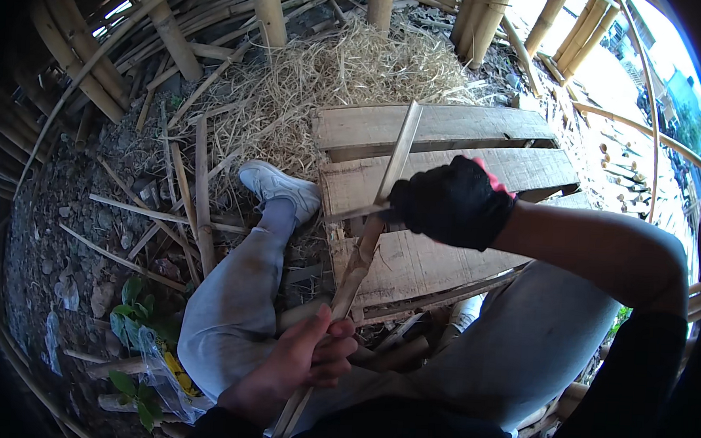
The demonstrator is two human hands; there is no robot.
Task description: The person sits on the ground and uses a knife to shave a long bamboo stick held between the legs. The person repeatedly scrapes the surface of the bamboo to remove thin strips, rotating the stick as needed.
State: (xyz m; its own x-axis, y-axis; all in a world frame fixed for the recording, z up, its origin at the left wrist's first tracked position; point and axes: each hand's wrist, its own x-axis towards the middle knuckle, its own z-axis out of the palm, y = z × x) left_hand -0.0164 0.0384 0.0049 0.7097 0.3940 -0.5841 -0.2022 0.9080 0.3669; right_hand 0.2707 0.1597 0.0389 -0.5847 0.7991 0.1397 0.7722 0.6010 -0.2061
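A split bamboo strip [353,275] runs slanting from my lap up over a low slatted wooden platform [442,133]. My bare left hand [312,356] is closed around its lower part. In a black glove, my right hand [450,200] is closed on a knife [352,213], whose blade points left and lies across the strip near the platform's left edge. The glove hides the knife's handle. Beyond the blade, the strip's upper end rests over or just above the boards; I cannot tell which.
Pale shavings [358,65] are heaped behind the platform. Loose bamboo strips [201,187] lie on the stony ground at left, near my shoe [277,185]. Upright bamboo poles [268,12] stand at the back. A clear plastic bag [164,368] and green leaves [129,310] lie at lower left.
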